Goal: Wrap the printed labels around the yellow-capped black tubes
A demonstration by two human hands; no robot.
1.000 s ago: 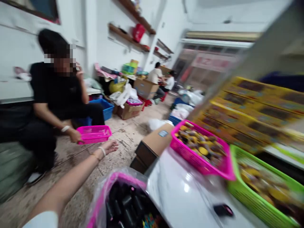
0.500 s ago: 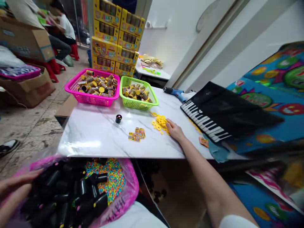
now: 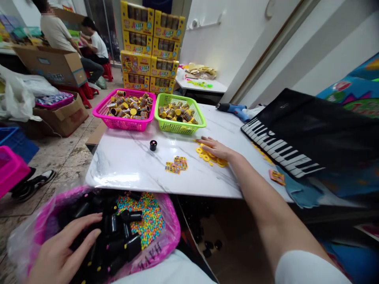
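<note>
Marble tabletop (image 3: 130, 165) bears two baskets; right hand (image 3: 214, 148) flat on yellow rings (image 3: 207, 157), left hand (image 3: 60, 256) spread over black tubes (image 3: 118, 240).

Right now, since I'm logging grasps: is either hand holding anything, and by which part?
Nothing is gripped. The left hand lies open on the black tubes; the right hand rests flat on the yellow rings.

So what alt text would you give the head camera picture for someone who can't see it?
A person's left hand rests on black tubes in a pink basket of coloured candy, while the right hand lies flat on yellow rings on a white marble table bearing two filled baskets.
</note>
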